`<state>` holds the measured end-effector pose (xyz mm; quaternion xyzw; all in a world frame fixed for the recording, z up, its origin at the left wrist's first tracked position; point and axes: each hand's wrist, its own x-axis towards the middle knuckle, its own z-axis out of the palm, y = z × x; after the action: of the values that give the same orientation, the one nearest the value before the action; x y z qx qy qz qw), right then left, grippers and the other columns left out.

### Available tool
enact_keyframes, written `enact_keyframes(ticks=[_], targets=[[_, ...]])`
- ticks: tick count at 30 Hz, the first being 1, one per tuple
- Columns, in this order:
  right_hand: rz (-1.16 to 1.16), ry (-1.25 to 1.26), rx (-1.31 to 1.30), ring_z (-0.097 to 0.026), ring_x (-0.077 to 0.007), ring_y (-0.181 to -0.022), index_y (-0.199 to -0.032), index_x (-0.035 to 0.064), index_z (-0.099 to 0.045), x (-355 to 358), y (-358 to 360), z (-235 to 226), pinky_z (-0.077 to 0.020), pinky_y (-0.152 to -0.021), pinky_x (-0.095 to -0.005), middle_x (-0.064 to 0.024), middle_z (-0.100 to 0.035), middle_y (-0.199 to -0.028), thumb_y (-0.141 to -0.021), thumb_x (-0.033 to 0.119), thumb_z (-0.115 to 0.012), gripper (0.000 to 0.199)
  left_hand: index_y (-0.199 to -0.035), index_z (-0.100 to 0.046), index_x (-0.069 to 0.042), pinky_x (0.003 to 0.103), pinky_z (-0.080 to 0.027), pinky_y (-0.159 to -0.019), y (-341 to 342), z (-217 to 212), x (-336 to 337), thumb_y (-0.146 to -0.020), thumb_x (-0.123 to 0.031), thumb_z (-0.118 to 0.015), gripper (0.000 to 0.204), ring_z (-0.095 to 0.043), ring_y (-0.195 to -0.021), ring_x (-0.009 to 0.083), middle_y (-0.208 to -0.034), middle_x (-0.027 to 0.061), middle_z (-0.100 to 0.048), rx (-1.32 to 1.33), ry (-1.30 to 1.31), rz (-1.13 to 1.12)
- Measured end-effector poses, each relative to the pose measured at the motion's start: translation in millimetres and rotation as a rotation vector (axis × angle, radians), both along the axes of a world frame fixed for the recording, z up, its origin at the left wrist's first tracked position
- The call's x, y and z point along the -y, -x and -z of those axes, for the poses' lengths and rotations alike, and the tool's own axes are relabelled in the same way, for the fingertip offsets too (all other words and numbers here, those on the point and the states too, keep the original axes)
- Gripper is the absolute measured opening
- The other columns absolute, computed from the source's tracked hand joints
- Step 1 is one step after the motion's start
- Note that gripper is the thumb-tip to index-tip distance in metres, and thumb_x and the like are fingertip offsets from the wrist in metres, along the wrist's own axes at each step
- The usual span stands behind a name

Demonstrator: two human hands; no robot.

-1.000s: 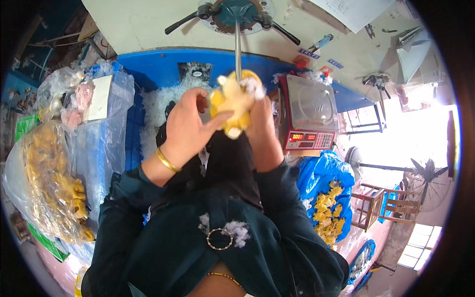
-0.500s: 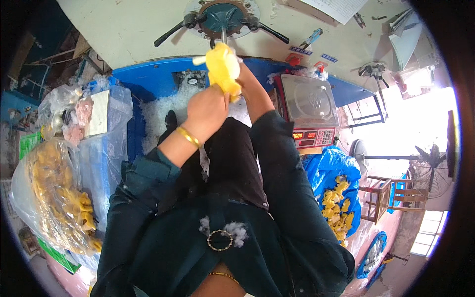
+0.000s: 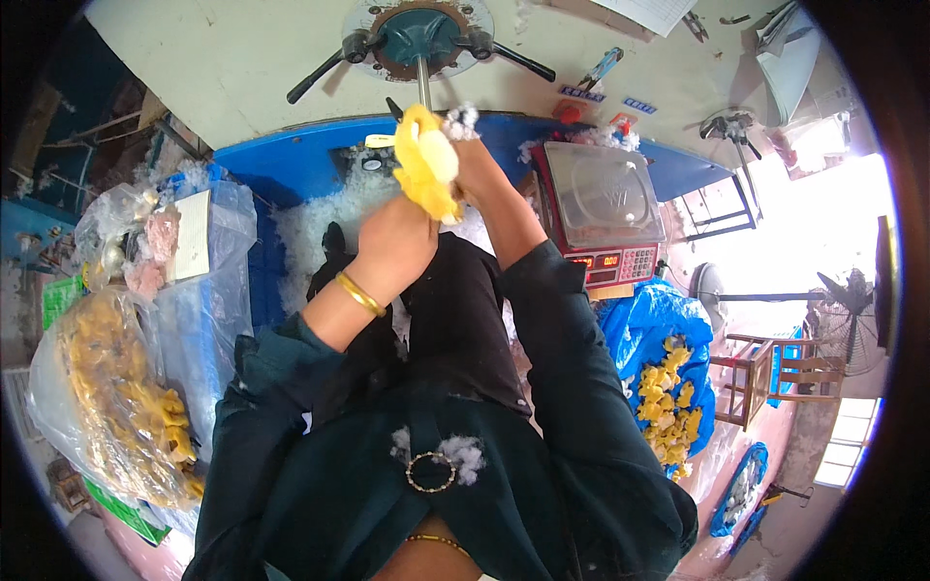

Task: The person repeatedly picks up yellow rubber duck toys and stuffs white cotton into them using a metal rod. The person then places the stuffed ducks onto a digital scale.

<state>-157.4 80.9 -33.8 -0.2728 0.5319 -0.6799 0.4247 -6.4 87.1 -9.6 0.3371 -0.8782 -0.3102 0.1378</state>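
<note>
I see both hands, left hand (image 3: pixel 395 244) and right hand (image 3: pixel 477 160), gripping the yellow plush toy (image 3: pixel 424 163) on the metal nozzle (image 3: pixel 423 87) (fingers closed); scale (image 3: pixel 603 208) crowds right.

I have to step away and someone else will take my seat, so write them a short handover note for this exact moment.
Left hand: gripping the lower part of a yellow plush toy.
Right hand: on the toy's upper side, with a tuft of white stuffing at the fingers.
The toy is held up against the thin metal nozzle of the filling machine.
Loose white fibre lies in the blue trough behind it.
Done: yellow toys piled on the blue sheet at right.
Left: a clear bag of yellow toys at left. A scale stands at right.
</note>
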Motion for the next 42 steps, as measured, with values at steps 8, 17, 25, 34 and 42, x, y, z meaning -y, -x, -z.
enact_keyframes(ticks=[8,17,25,34,42], targets=[[0.047,-0.108,-0.381,-0.066,-0.0265,-0.067,-0.084,-0.0071,-0.064,87,58,20,-0.0484,-0.060,-0.0395,-0.0208,-0.066,-0.075,-0.081,0.022,-0.058,0.029,-0.098,-0.058,-0.007,0.022,-0.048,-0.051,21,-32,23,-0.091,-0.034,-0.062,0.028,-0.060,-0.060,0.0123,-0.074,0.0022,-0.061,-0.564,-1.237,-0.129],[0.062,-0.119,0.041,-0.065,-0.0240,-0.072,-0.094,-0.0103,-0.062,-3,-14,-26,-0.0501,-0.067,-0.0358,-0.0173,-0.066,-0.084,-0.085,0.015,-0.051,0.029,-0.098,-0.057,-0.003,0.019,-0.038,-0.044,-23,-32,4,-0.090,-0.022,-0.060,0.021,-0.050,-0.052,0.0111,-0.064,0.0015,-0.053,-0.507,-1.453,-0.155],[0.084,-0.116,-0.002,-0.065,-0.0262,-0.071,-0.099,-0.0088,-0.059,59,20,-14,-0.0537,-0.061,-0.0408,-0.0166,-0.063,-0.089,-0.088,0.008,-0.045,0.025,-0.078,-0.049,-0.010,0.016,-0.026,-0.038,7,-35,71,-0.089,-0.027,-0.065,0.026,-0.038,-0.044,0.0031,-0.057,-0.0047,-0.042,-0.470,-1.481,-0.052],[0.108,-0.113,0.218,-0.065,-0.0233,-0.079,-0.102,-0.0095,-0.058,-19,-28,-42,-0.0524,-0.068,-0.0332,-0.0141,-0.063,-0.092,-0.088,0.016,-0.046,0.031,-0.074,-0.053,-0.010,0.019,-0.023,-0.038,-40,-16,77,-0.086,-0.022,-0.070,0.024,-0.035,-0.043,0.0036,-0.056,-0.0070,-0.040,-0.532,-1.558,-0.002],[0.297,0.018,0.130,-0.067,-0.0243,-0.081,-0.104,-0.0092,-0.056,11,-28,-32,-0.0548,-0.071,-0.0335,-0.0173,-0.064,-0.094,-0.090,0.016,-0.042,0.032,-0.086,-0.061,-0.004,0.020,-0.030,-0.042,-9,8,99,-0.089,-0.025,-0.066,0.023,-0.042,-0.048,0.0045,-0.064,-0.0019,-0.054,-0.610,-1.213,0.042]])
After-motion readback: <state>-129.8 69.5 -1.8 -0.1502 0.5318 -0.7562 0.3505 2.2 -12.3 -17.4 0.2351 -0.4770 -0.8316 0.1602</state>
